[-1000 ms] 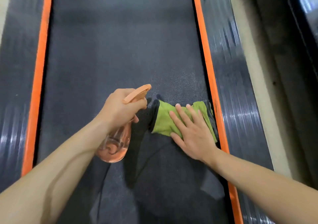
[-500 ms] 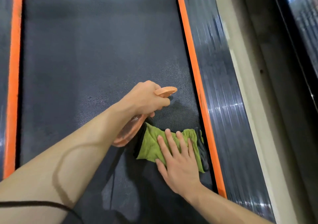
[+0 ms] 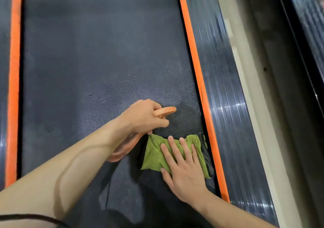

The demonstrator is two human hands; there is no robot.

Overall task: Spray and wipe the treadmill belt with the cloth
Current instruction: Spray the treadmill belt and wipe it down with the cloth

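— Where is the cloth at this moment?
— The green fluffy cloth (image 3: pixel 154 154) lies flat on the dark textured treadmill belt (image 3: pixel 87 52), at its right side, just beside the orange edge strip (image 3: pixel 192 52).
— And what do the hands do?
— The right hand (image 3: pixel 182 168) presses on the cloth with straight, spread fingers and grasps nothing. The left hand (image 3: pixel 145 117) has its fingers curled around the neck of a translucent orange plastic spray bottle (image 3: pixel 122 149). The bottle is tilted, just left of the cloth, and its nozzle points toward the orange strip.
— What is beyond that strip?
— A black ribbed side rail (image 3: pixel 219 87), and then pale floor (image 3: pixel 245 87).
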